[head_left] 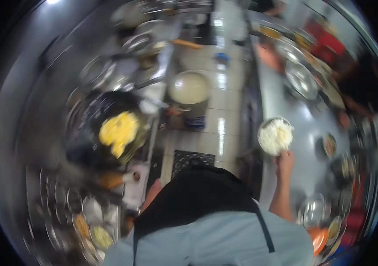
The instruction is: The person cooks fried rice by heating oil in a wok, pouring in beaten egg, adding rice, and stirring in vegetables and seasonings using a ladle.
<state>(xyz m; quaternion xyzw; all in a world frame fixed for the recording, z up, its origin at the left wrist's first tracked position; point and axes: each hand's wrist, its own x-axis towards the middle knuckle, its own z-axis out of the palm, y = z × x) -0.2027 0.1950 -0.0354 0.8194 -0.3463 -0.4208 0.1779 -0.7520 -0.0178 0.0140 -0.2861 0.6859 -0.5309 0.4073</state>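
My right hand (285,160) grips the near rim of a round bowl of white rice (276,136) at the edge of the steel counter on the right. Low at the left, my left hand (154,189) shows only in part beside my black apron (193,190), and its fingers are blurred and mostly hidden. Yellow egg (119,132) lies in a large dark wok (87,133) on the left. A ladle or spatula handle reaches from the wok's right side across the stove edge.
A pot of pale liquid (189,88) stands in the aisle ahead. Metal bowls (301,80) and a small dish (329,145) sit on the right counter (304,173). Ingredient containers (101,237) are at the lower left. Other people's arms show at the upper right.
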